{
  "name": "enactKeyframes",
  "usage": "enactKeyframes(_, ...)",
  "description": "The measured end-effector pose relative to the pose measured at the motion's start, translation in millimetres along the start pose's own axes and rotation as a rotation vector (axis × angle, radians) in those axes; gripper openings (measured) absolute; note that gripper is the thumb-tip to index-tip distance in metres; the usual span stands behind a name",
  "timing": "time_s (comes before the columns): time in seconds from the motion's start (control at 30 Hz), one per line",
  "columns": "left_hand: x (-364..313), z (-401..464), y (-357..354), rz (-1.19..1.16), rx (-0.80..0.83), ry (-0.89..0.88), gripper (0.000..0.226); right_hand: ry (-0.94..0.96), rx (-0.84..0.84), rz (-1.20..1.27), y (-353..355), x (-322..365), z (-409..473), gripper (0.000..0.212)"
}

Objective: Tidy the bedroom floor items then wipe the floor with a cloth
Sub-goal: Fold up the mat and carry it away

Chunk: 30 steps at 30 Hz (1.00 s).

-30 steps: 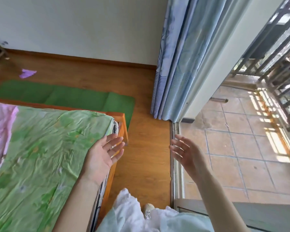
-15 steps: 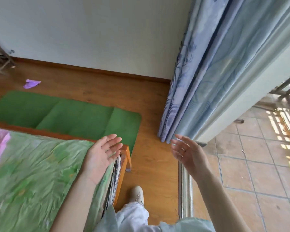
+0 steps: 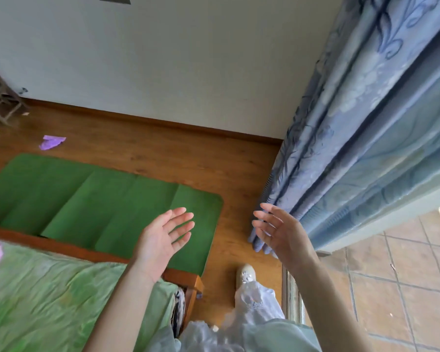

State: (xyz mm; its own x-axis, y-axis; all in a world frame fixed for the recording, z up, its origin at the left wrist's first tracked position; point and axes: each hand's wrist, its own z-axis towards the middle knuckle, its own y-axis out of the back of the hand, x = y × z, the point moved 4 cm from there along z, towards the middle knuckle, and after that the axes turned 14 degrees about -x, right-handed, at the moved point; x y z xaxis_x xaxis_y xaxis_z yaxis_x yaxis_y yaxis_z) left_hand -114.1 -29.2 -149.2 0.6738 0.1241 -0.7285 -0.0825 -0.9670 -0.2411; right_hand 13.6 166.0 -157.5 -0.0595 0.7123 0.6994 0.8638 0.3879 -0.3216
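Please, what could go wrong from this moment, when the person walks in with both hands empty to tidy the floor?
1. The green mat lies loose on the wooden floor, just ahead of the shoe; stepping on its edge might make it slip or trip the person.
2. The bed frame corner juts out beside the leg and could be bumped.
3. The curtain hangs to the floor beside the right hand; it might snag. The left hand holds nothing.

Blue curtain (image 3: 366,148), green-sheeted bed (image 3: 61,301), tiled balcony (image 3: 404,288)

green mat (image 3: 107,199), purple scrap (image 3: 52,142), empty hands
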Motion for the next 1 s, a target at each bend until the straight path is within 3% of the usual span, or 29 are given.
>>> enactKeyframes(0.67, -72, 138, -157, -0.218, -0.241, -0.038, 0.027, -0.026, 0.239, -0.257, -132, 149, 195, 0.021)
enactKeyframes(1.0, -115, 214, -203, -0.172, -0.177, -0.029, 0.028, -0.008, 0.124, -0.238, -164, 194, 271, 0.018)
